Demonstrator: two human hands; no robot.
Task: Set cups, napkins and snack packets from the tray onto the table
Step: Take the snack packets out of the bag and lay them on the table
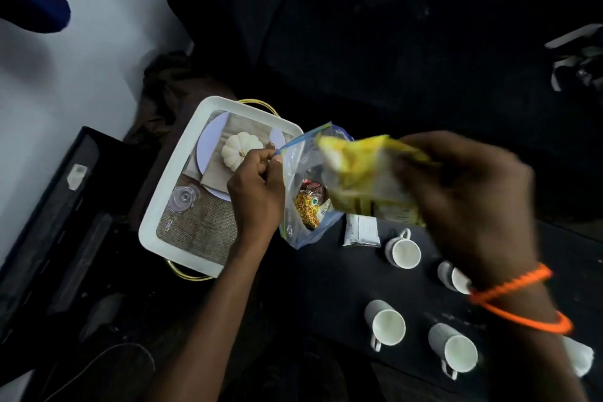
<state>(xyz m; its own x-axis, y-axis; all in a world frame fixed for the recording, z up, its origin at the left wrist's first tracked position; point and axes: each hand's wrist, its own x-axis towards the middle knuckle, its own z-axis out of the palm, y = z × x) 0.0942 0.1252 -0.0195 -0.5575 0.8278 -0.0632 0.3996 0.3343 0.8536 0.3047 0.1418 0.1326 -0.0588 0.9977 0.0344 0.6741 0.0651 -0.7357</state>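
Pulling yellow snack packet (368, 176) from zip bag (300, 173), right hand (470, 206) clamped on it, left hand (257, 186) pinching bag rim; next, set packet beside cups (403, 250)

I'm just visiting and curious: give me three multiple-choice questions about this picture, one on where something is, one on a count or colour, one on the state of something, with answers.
1. Where is the clear zip bag?
A. Flat on the tray
B. Between the tray and the cups, held by the left hand
C. Inside a cup

2. How many white cups with an open mouth in view stand on the dark table?
A. Two
B. Four
C. Seven

3. What is the right hand doing?
A. Gripping a yellow packet
B. Resting empty on the table
C. Lifting a cup

Answers:
1 B: the left hand pinches the bag's top edge, right of the white tray.
2 B: four mouths show, at and.
3 A: the right hand grips the blurred yellow packet over the bag.
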